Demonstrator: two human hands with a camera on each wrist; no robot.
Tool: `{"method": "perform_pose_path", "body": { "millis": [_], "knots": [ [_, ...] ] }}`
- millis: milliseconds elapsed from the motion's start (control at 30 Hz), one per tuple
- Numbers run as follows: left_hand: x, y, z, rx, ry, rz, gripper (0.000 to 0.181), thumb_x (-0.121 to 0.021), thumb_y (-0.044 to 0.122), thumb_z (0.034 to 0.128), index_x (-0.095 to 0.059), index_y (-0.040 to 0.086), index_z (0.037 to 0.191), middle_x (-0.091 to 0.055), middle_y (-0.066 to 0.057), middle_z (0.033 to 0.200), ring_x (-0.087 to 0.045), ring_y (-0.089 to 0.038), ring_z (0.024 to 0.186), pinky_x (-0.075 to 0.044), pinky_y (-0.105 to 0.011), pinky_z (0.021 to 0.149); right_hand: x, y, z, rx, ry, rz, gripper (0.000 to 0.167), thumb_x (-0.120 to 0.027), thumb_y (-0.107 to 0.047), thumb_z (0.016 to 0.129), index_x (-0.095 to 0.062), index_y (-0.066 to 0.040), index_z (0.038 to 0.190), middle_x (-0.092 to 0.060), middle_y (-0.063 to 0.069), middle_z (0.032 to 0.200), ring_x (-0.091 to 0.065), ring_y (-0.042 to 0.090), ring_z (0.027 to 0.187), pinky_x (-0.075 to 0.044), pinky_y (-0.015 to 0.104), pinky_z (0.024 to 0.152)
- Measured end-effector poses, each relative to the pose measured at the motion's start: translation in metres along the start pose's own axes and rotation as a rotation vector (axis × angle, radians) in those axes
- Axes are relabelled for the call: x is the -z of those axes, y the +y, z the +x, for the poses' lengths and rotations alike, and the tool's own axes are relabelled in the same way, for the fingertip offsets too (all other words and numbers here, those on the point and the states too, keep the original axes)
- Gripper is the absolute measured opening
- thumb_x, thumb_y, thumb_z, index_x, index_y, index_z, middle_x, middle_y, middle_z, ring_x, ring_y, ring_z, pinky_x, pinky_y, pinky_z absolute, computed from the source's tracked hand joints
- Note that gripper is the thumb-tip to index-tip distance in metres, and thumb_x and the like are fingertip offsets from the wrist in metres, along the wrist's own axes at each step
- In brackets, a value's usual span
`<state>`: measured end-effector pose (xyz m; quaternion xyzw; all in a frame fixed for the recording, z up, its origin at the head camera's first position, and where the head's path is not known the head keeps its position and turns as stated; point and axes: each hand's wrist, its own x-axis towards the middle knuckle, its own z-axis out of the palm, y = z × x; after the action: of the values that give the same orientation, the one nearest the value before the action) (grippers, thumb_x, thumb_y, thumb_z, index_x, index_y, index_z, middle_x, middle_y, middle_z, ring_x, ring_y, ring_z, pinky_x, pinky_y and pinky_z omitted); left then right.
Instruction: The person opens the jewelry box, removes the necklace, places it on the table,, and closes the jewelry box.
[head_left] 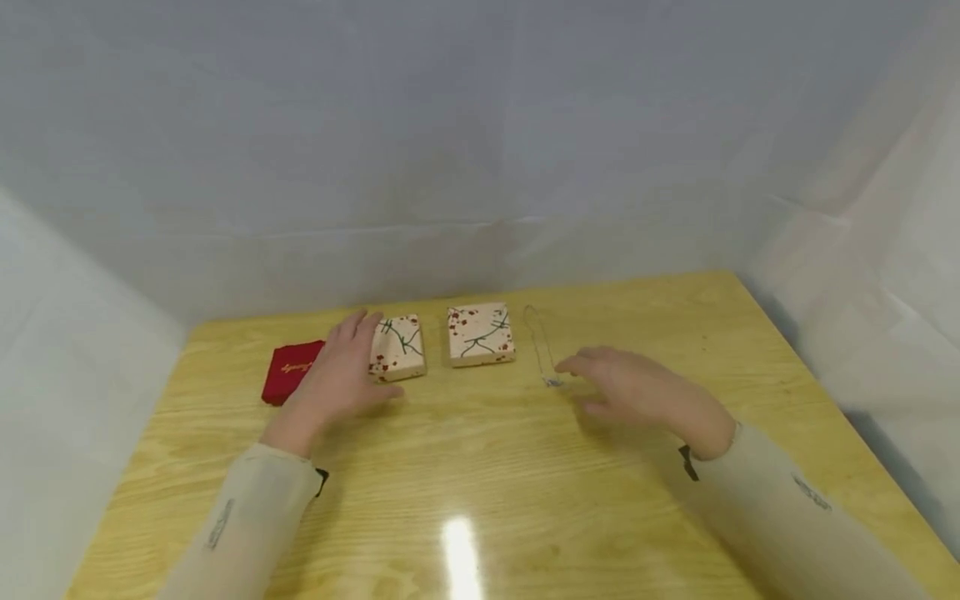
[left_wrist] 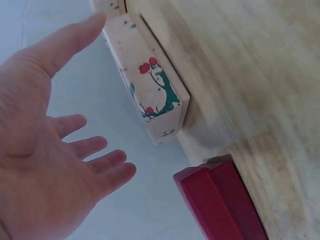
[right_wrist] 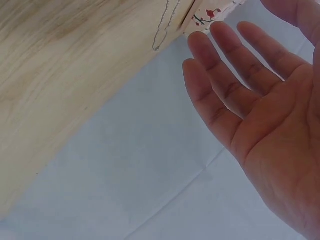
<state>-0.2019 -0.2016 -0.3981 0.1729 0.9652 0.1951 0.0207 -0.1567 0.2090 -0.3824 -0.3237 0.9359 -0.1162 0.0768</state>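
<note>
My left hand (head_left: 337,379) hovers with fingers extended between a red item with gold lettering (head_left: 287,371) and a white floral-patterned box (head_left: 400,348). In the left wrist view its palm (left_wrist: 35,170) holds nothing, and the floral box (left_wrist: 150,85) and the red item (left_wrist: 215,200) lie beyond the fingers. A second floral box (head_left: 480,333) stands right of the first. Beside that box a thin silver necklace (head_left: 537,337) lies in a long loop, a small pendant at its near end. My right hand (head_left: 637,392), empty, is just right of the pendant; the right wrist view shows its fingers (right_wrist: 212,97) loosely extended.
Everything lies on a light wooden table (head_left: 420,475), the items along its far part. Pale cloth (head_left: 480,150) hangs behind the table and at both sides. A bright reflection shows on the near tabletop.
</note>
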Motion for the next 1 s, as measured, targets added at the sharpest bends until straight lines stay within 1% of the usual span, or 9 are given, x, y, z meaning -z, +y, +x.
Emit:
{"method": "perform_pose_path", "body": {
  "millis": [167, 433, 533, 633, 833, 1000],
  "knots": [
    [-0.002, -0.008, 0.01, 0.015, -0.035, -0.005, 0.121, -0.093, 0.035, 0.0805, -0.017, -0.002, 0.166, -0.013, -0.029, 0.171, -0.015, -0.053, 0.155, -0.025, -0.07, 0.122, -0.005, -0.002, -0.006, 0.003, 0.003, -0.01, 0.054, -0.079, -0.011, 0.095, -0.06, -0.005, 0.146, -0.065, 0.016, 0.137, -0.065, 0.035, 0.121, -0.057, 0.05, 0.1],
    [-0.006, -0.023, 0.023, 0.027, -0.12, -0.003, 0.122, -0.094, 0.034, 0.0797, -0.016, -0.005, 0.166, -0.01, -0.033, 0.17, -0.013, -0.058, 0.153, -0.022, -0.073, 0.121, -0.013, -0.004, -0.01, 0.027, 0.022, -0.017, 0.051, -0.078, -0.011, 0.094, -0.062, -0.003, 0.142, -0.067, 0.015, 0.128, -0.067, 0.032, 0.112, -0.06, 0.048, 0.095],
    [-0.008, -0.028, 0.025, 0.045, -0.152, -0.007, 0.119, -0.093, 0.031, 0.0808, -0.017, -0.005, 0.165, -0.011, -0.034, 0.169, -0.014, -0.058, 0.153, -0.023, -0.073, 0.121, -0.016, -0.005, -0.012, 0.026, 0.02, -0.005, 0.052, -0.079, -0.013, 0.095, -0.062, -0.003, 0.143, -0.067, 0.016, 0.129, -0.067, 0.032, 0.112, -0.059, 0.048, 0.095],
    [-0.011, -0.031, 0.027, 0.06, -0.172, -0.014, 0.115, -0.091, 0.026, 0.0817, -0.019, -0.004, 0.165, -0.015, -0.034, 0.168, -0.018, -0.057, 0.152, -0.026, -0.072, 0.12, -0.018, -0.005, -0.014, 0.026, 0.027, -0.013, 0.053, -0.08, -0.014, 0.094, -0.062, -0.004, 0.143, -0.067, 0.016, 0.13, -0.067, 0.033, 0.114, -0.059, 0.049, 0.097],
    [-0.015, -0.033, 0.029, 0.08, -0.188, -0.044, 0.112, -0.089, 0.021, 0.0821, -0.018, -0.002, 0.166, -0.019, -0.032, 0.166, -0.025, -0.054, 0.149, -0.032, -0.071, 0.118, -0.019, -0.005, -0.016, 0.024, 0.021, -0.024, 0.054, -0.081, -0.016, 0.094, -0.062, -0.004, 0.143, -0.067, 0.014, 0.129, -0.067, 0.031, 0.112, -0.06, 0.047, 0.095],
    [-0.016, -0.032, 0.029, 0.079, -0.18, -0.047, 0.114, -0.09, 0.02, 0.0808, -0.019, -0.002, 0.166, -0.023, -0.033, 0.163, -0.03, -0.052, 0.145, -0.035, -0.069, 0.116, -0.02, -0.004, -0.017, 0.022, 0.014, -0.026, 0.054, -0.081, -0.017, 0.095, -0.062, -0.003, 0.143, -0.067, 0.014, 0.129, -0.067, 0.029, 0.111, -0.06, 0.046, 0.093]
  ]
}}
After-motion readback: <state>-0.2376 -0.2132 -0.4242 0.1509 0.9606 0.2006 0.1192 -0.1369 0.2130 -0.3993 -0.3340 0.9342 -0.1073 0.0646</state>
